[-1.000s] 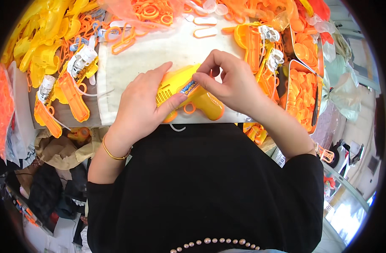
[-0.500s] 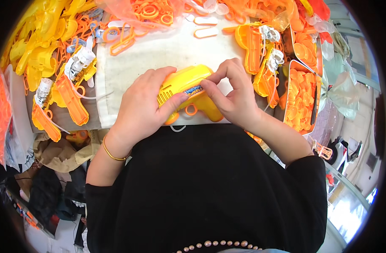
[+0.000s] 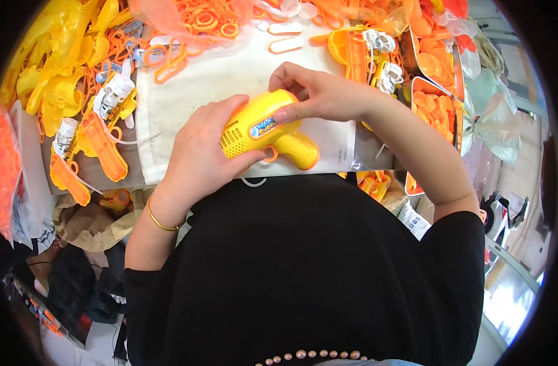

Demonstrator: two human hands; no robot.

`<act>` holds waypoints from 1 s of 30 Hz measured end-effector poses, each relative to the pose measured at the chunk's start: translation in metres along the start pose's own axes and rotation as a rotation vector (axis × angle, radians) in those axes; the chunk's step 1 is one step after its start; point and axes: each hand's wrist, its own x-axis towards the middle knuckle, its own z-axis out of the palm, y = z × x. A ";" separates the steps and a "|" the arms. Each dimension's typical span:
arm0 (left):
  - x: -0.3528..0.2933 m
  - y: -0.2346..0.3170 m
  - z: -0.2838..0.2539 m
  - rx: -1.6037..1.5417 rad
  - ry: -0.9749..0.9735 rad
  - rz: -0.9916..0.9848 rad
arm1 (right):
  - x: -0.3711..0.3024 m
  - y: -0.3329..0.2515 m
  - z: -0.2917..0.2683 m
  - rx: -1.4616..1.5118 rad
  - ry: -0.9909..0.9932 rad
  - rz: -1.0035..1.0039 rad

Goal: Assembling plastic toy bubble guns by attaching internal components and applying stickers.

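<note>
A yellow toy gun (image 3: 262, 131) lies tilted in front of me, its handle toward the lower right and an orange ring trigger beneath. My left hand (image 3: 207, 145) grips its vented end, thumb along the lower side and fingers over the top. With the thumb on the blue oval sticker (image 3: 264, 127), my right hand (image 3: 304, 96) reaches over the far end of the body; its other fingers curl behind the toy, partly hidden. A pale tube (image 3: 254, 182) sticks out below the toy at the table's near edge.
Half-assembled toy guns (image 3: 102, 131) with white motors lie at the left, and more (image 3: 367, 58) at the right. Yellow shells (image 3: 62, 67) are heaped at far left. Orange rings (image 3: 209, 21) fill the back. Bins of orange parts (image 3: 434, 113) stand at the right.
My right hand has moved from pinching beside the sticker to reach over the toy's far end, its elbow swung outward. The toy has shifted slightly left and shows its sticker and handle more fully.
</note>
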 end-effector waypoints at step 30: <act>0.113 -0.045 0.019 0.408 -0.033 0.445 | -0.027 0.021 -0.013 -0.327 0.917 -0.444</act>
